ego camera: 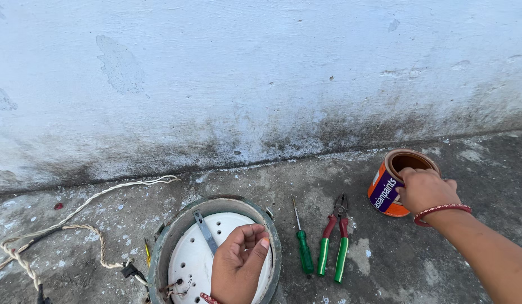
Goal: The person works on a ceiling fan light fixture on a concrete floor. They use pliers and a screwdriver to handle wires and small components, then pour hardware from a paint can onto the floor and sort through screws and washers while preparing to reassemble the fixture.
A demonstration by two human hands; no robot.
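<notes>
My right hand (425,190) grips the orange paint tin (391,188) with closed fingers; my left hand (237,263) rests half-curled, holding nothing, on the white perforated disc (193,256).

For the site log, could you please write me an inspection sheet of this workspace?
Surface: grey concrete floor, stained, with white paint flecks.
Job's things: round appliance base with a white perforated plate and a metal strip; orange tin, tipped, open.
Clutter: green screwdriver and pliers lying side by side between base and tin.
Hands: left hand rests on the plate; right hand grips the tin's rim.
Cables: twisted white cord trailing left from the base.
Surroundings: whitewashed wall, dirty at the bottom.
</notes>
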